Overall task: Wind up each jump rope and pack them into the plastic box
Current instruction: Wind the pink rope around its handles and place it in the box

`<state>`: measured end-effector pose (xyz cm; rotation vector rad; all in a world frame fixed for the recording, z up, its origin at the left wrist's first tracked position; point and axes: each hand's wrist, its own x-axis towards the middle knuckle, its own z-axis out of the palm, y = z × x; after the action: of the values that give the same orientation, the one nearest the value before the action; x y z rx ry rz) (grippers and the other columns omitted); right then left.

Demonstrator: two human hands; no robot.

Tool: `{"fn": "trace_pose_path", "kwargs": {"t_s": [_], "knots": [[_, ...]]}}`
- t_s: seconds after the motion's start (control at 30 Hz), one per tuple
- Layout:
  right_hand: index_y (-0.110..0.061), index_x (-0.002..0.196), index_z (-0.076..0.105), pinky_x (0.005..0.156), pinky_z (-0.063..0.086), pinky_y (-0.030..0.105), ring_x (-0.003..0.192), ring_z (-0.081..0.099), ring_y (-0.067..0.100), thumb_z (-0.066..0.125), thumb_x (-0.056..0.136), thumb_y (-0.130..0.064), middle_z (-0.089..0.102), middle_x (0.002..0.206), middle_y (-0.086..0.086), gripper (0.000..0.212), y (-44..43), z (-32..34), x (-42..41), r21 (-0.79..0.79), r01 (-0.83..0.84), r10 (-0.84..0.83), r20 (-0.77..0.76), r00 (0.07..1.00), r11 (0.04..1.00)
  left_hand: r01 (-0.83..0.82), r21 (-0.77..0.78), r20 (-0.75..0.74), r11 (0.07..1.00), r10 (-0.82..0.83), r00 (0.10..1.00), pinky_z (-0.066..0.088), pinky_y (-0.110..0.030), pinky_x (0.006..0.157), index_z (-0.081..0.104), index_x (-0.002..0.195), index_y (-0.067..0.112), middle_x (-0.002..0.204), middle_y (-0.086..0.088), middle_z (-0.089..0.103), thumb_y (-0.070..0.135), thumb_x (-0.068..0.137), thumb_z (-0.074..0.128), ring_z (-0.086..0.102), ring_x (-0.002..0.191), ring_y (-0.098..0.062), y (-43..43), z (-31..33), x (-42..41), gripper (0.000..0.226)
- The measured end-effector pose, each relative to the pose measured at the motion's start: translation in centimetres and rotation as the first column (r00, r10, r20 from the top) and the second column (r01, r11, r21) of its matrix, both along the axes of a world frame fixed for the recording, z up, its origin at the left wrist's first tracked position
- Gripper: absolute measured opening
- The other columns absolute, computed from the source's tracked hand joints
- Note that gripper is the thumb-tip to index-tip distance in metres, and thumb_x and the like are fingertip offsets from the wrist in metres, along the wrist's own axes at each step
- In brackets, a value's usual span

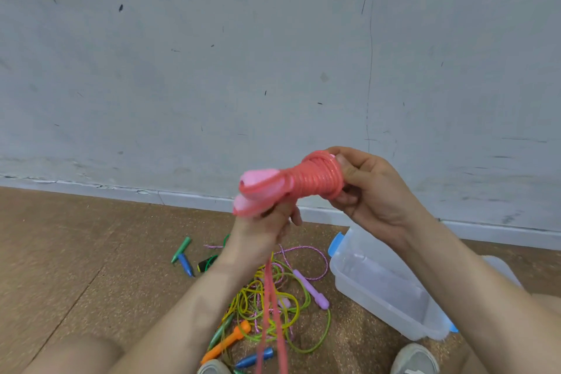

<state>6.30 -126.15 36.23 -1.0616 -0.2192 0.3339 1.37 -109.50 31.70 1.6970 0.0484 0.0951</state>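
A pink jump rope is held up in front of me, its red-pink cord coiled tightly round the two pink handles. My left hand grips the handles from below. My right hand pinches the coiled end. A loose length of the cord hangs straight down between my arms. A clear plastic box with blue clips sits on the floor to the right, with nothing visible inside.
A tangle of ropes lies on the brown floor below my hands: yellow-green cord, a purple braided rope with a purple handle, orange handle, blue and green handles. My shoes show at the bottom edge. A grey wall stands ahead.
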Motion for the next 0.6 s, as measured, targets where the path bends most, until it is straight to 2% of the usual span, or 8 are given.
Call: {"fn": "trace_pose_path", "kwargs": {"t_s": [0.07, 0.1, 0.17, 0.23, 0.27, 0.4, 0.5, 0.6], "knots": [[0.008, 0.109, 0.056, 0.037, 0.035, 0.016, 0.040, 0.044, 0.012, 0.046, 0.097, -0.001, 0.049, 0.072, 0.013, 0.018, 0.1, -0.5, 0.3, -0.042, 0.155, -0.157, -0.038, 0.987, 0.987, 0.020, 0.285, 0.129, 0.958, -0.059, 0.990, 0.036, -0.026, 0.050, 0.066, 0.105, 0.027, 0.068, -0.010, 0.057, 0.028, 0.096, 0.050, 0.043, 0.052, -0.011, -0.8, -0.5, -0.6, 0.018], [0.006, 0.105, 0.058, 0.038, 0.037, 0.017, 0.042, 0.046, 0.014, 0.047, 0.097, -0.001, 0.051, 0.068, 0.013, 0.015, 0.1, -0.8, 0.4, -0.123, 0.249, -0.254, -0.020, 0.967, 0.961, 0.023, 0.533, 0.159, 0.846, -0.127, 0.979, 0.042, -0.028, 0.055, 0.057, 0.121, 0.026, 0.072, -0.006, 0.062, 0.024, 0.098, 0.048, 0.052, 0.057, -0.013, -1.1, -0.7, -0.9, 0.025], [-0.003, 0.097, 0.063, 0.045, 0.042, 0.024, 0.048, 0.050, 0.019, 0.053, 0.094, -0.004, 0.056, 0.066, 0.009, 0.010, 0.2, -1.6, 0.7, -0.363, 0.440, -0.415, 0.148, 0.898, 0.821, -0.078, 0.916, 0.171, 0.393, -0.206, 0.963, 0.042, -0.034, 0.052, 0.046, 0.129, 0.022, 0.076, -0.003, 0.064, 0.022, 0.090, 0.058, 0.062, 0.066, -0.024, -1.4, -0.9, -1.5, 0.041], [-0.012, 0.092, 0.065, 0.055, 0.045, 0.028, 0.053, 0.055, 0.018, 0.058, 0.091, -0.010, 0.057, 0.066, -0.001, 0.008, 0.5, -2.3, 0.7, -0.525, 0.569, -0.417, 0.387, 0.822, 0.633, -0.096, 0.995, 0.103, 0.039, -0.259, 0.960, 0.026, -0.029, 0.039, 0.059, 0.106, 0.019, 0.058, -0.004, 0.060, 0.027, 0.058, 0.085, 0.058, 0.047, -0.025, -1.7, -0.4, -2.1, 0.055], [-0.015, 0.092, 0.065, 0.060, 0.045, 0.028, 0.058, 0.056, 0.017, 0.059, 0.090, -0.011, 0.055, 0.066, -0.004, 0.007, 0.8, -2.5, 0.6, -0.561, 0.602, -0.369, 0.479, 0.796, 0.569, -0.136, 0.989, 0.118, -0.050, -0.265, 0.957, 0.019, -0.026, 0.038, 0.063, 0.087, 0.019, 0.049, -0.002, 0.055, 0.027, 0.041, 0.091, 0.053, 0.038, -0.023, -1.8, 0.0, -2.3, 0.055], [-0.012, 0.097, 0.065, 0.068, 0.032, 0.023, 0.072, 0.047, 0.014, 0.059, 0.090, -0.011, 0.050, 0.074, -0.009, 0.009, 1.7, -2.5, -0.1, -0.599, 0.669, -0.103, 0.707, 0.700, 0.439, -0.333, 0.943, 0.316, -0.011, -0.296, 0.902, 0.021, -0.022, 0.040, 0.060, 0.060, 0.020, 0.046, 0.002, 0.052, 0.030, 0.050, 0.089, 0.052, 0.037, -0.022, -0.8, 1.6, -2.2, 0.032], [-0.011, 0.099, 0.066, 0.070, 0.030, 0.021, 0.076, 0.045, 0.013, 0.058, 0.090, -0.010, 0.052, 0.081, -0.004, 0.012, 1.5, -2.0, -0.2, -0.621, 0.666, 0.043, 0.744, 0.667, 0.413, -0.345, 0.929, 0.370, 0.133, -0.295, 0.881, 0.031, -0.026, 0.038, 0.064, 0.066, 0.020, 0.054, 0.003, 0.053, 0.045, 0.078, 0.062, 0.056, 0.046, -0.024, 1.0, 2.3, -1.6, 0.028], [-0.012, 0.100, 0.066, 0.071, 0.034, 0.025, 0.077, 0.048, 0.015, 0.058, 0.091, -0.012, 0.057, 0.085, 0.000, 0.012, 1.4, -1.5, -0.6, -0.636, 0.643, 0.166, 0.754, 0.636, 0.426, -0.263, 0.911, 0.341, 0.318, -0.220, 0.914, 0.046, -0.030, 0.048, 0.068, 0.070, 0.021, 0.066, 0.002, 0.065, 0.060, 0.070, 0.047, 0.063, 0.061, -0.023, 2.2, 3.4, -1.3, 0.045]]}}
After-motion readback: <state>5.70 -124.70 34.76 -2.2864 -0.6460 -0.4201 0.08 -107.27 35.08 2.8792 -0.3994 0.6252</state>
